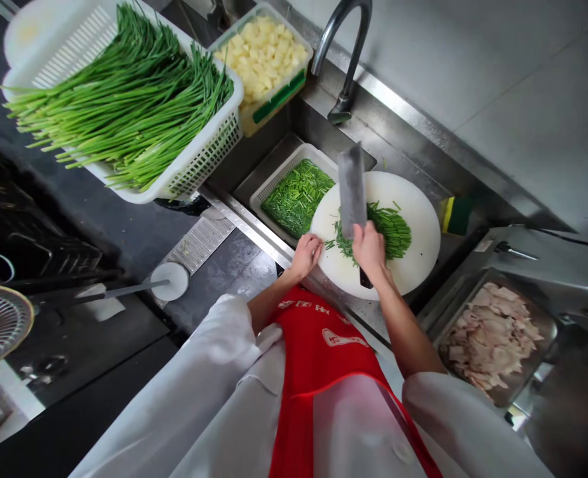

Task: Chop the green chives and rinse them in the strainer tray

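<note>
A: What's the R hand point(371, 251) doing?
B: Grasping a cleaver point(352, 189) by its dark handle point(365, 279), blade over the L side of a pile of greens point(394, 232).
A: & the L hand point(305, 256)?
B: At the near L rim of a round white board point(426, 216), fingers curled, a few loose bits point(329, 244) by the tips. Can't tell if it's pinching any.
A: Where's the pile?
B: On the board, which sits over the sink point(318, 126) & overlaps a small basket point(261, 191) w/ chopped greens point(298, 189). Upper L: big basket point(206, 159) w/ long stalks point(119, 113).
A: Which step?
B: Prob. mid-chop; pile's R part looks fairly aligned, L bits scattered.
A: Next move calls for?
B: IMO, a steady pile, L fingertips tucked clear of the edge, & a firm R grip.
</note>
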Action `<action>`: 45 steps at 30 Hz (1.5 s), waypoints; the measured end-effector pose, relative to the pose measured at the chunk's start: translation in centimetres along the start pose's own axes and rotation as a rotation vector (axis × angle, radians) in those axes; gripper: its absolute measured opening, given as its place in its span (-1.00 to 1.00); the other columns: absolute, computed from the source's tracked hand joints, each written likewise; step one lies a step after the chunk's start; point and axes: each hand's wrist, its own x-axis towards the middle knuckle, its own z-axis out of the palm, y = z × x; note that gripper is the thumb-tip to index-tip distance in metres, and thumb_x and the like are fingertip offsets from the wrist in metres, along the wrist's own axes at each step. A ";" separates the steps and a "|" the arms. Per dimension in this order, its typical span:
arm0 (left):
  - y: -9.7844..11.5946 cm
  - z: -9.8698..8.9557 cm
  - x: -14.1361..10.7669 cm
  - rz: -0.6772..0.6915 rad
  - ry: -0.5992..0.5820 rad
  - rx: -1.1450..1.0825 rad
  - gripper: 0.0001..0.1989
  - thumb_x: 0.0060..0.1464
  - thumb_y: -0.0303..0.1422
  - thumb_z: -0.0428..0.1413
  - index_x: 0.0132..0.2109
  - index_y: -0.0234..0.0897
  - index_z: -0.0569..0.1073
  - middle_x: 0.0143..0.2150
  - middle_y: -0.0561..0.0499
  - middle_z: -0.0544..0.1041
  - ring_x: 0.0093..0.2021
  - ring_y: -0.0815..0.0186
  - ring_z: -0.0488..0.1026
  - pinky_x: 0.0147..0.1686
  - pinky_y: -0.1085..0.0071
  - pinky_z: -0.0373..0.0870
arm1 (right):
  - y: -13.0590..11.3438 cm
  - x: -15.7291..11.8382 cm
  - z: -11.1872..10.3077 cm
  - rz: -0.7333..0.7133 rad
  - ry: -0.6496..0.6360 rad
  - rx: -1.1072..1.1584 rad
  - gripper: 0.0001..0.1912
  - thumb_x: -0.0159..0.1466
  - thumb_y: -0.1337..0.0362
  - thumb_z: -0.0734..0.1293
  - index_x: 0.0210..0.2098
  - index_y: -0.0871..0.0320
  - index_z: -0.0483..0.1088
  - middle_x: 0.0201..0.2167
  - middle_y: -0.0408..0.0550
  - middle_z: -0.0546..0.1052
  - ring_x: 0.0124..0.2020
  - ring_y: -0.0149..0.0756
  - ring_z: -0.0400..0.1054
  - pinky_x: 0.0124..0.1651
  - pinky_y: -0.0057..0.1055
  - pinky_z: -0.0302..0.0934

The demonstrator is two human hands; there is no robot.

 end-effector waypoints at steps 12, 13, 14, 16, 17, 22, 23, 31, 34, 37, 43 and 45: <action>4.5 6.3 9.6 0.146 -0.170 0.073 -0.13 0.17 0.14 0.07 0.44 -0.27 0.14 0.53 -0.32 -0.24 0.50 -0.27 -0.27 0.38 -0.21 -0.09 | 16.5 -8.0 -1.6 0.548 -0.021 -0.208 -0.62 0.46 0.24 0.05 0.04 0.36 0.35 -0.20 0.37 0.58 -0.13 0.07 0.54 -0.15 -0.22 0.29; 4.9 6.6 9.4 0.174 -0.190 0.067 -0.11 0.14 0.15 0.10 0.44 -0.25 0.14 0.53 -0.31 -0.26 0.49 -0.29 -0.30 0.38 -0.23 -0.09 | 16.5 -8.3 -1.1 0.553 -0.047 -0.198 -0.61 0.47 0.26 0.04 0.06 0.37 0.34 -0.20 0.38 0.58 -0.13 0.06 0.55 -0.14 -0.21 0.30; 5.3 6.8 9.0 0.211 -0.216 0.071 -0.07 0.09 0.17 0.14 0.44 -0.24 0.14 0.53 -0.31 -0.29 0.49 -0.33 -0.33 0.37 -0.26 -0.10 | 16.3 -8.5 -0.7 0.551 -0.068 -0.186 -0.61 0.47 0.28 0.03 0.08 0.38 0.33 -0.20 0.39 0.59 -0.13 0.06 0.55 -0.14 -0.21 0.31; 6.1 7.2 7.9 0.289 -0.272 0.105 0.02 -0.04 0.20 0.23 0.44 -0.20 0.16 0.53 -0.29 -0.32 0.47 -0.43 -0.40 0.34 -0.35 -0.16 | 15.2 -8.6 0.2 0.532 -0.102 -0.165 -0.59 0.47 0.30 0.01 0.11 0.40 0.31 -0.22 0.39 0.60 -0.13 0.06 0.56 -0.12 -0.19 0.32; 6.5 7.4 7.4 0.316 -0.291 0.133 0.05 -0.10 0.20 0.27 0.43 -0.18 0.18 0.54 -0.28 -0.32 0.45 -0.48 -0.42 0.32 -0.40 -0.19 | 14.4 -8.5 0.5 0.513 -0.120 -0.159 -0.59 0.47 0.31 0.00 0.12 0.40 0.30 -0.22 0.38 0.60 -0.12 0.06 0.56 -0.11 -0.19 0.33; 7.3 8.3 6.6 0.313 -0.267 0.211 0.01 -0.12 0.14 0.31 0.42 -0.10 0.22 0.54 -0.22 -0.30 0.44 -0.53 -0.39 0.28 -0.45 -0.19 | 9.7 -8.0 1.9 0.386 -0.189 -0.167 -0.63 0.42 0.47 0.02 0.10 0.41 0.28 -0.23 0.35 0.61 -0.13 -0.01 0.57 -0.11 -0.29 0.32; 7.2 8.4 6.6 0.309 -0.258 0.210 -0.01 -0.10 0.13 0.31 0.41 -0.10 0.23 0.54 -0.22 -0.29 0.44 -0.52 -0.38 0.28 -0.46 -0.19 | 8.9 -7.9 2.0 0.368 -0.192 -0.164 -0.65 0.41 0.48 0.02 0.08 0.41 0.29 -0.24 0.35 0.61 -0.14 -0.03 0.58 -0.12 -0.31 0.32; 5.8 6.4 7.1 0.293 -0.174 0.199 -0.02 -0.10 0.09 0.32 0.41 -0.09 0.23 0.52 -0.24 -0.24 0.45 -0.42 -0.30 0.30 -0.41 -0.15 | 4.3 -7.4 2.5 0.304 -0.208 -0.104 -0.68 0.42 0.48 0.03 0.04 0.37 0.29 -0.23 0.30 0.61 -0.13 -0.10 0.57 -0.12 -0.36 0.29; 5.2 5.1 6.5 0.273 -0.148 0.199 0.01 -0.12 0.12 0.32 0.42 -0.09 0.21 0.53 -0.23 -0.25 0.45 -0.45 -0.33 0.30 -0.40 -0.14 | 4.7 -6.9 2.6 0.305 -0.195 -0.039 -0.69 0.41 0.45 0.07 0.06 0.32 0.31 -0.21 0.27 0.61 -0.12 -0.12 0.56 -0.09 -0.37 0.28; 5.0 4.5 5.6 0.309 -0.207 0.219 0.00 -0.14 0.16 0.31 0.40 -0.07 0.25 0.53 -0.22 -0.22 0.44 -0.52 -0.38 0.26 -0.45 -0.15 | 8.3 -7.0 3.0 0.340 -0.123 0.131 -0.74 0.44 0.31 0.11 -0.02 0.24 0.36 -0.26 0.19 0.61 -0.21 -0.13 0.55 -0.16 -0.36 0.28; 5.7 5.8 5.6 0.286 -0.239 0.254 -0.10 -0.10 0.16 0.30 0.37 0.05 0.30 0.53 -0.17 -0.14 0.43 -0.55 -0.41 0.22 -0.54 -0.20 | 17.5 -10.3 6.5 0.474 -0.018 0.889 -0.61 0.31 -0.12 0.21 -0.30 0.09 0.25 -0.71 -0.27 0.31 -0.71 -0.30 0.25 -0.56 -0.39 0.18; 6.0 6.2 5.9 0.282 -0.221 0.255 -0.12 -0.08 0.15 0.28 0.37 0.06 0.29 0.53 -0.15 -0.13 0.43 -0.53 -0.41 0.22 -0.54 -0.19 | 17.9 -11.0 7.7 0.458 -0.027 1.008 -0.50 0.19 -0.25 0.28 -0.35 0.06 0.20 -0.74 -0.31 0.26 -0.73 -0.31 0.22 -0.60 -0.38 0.17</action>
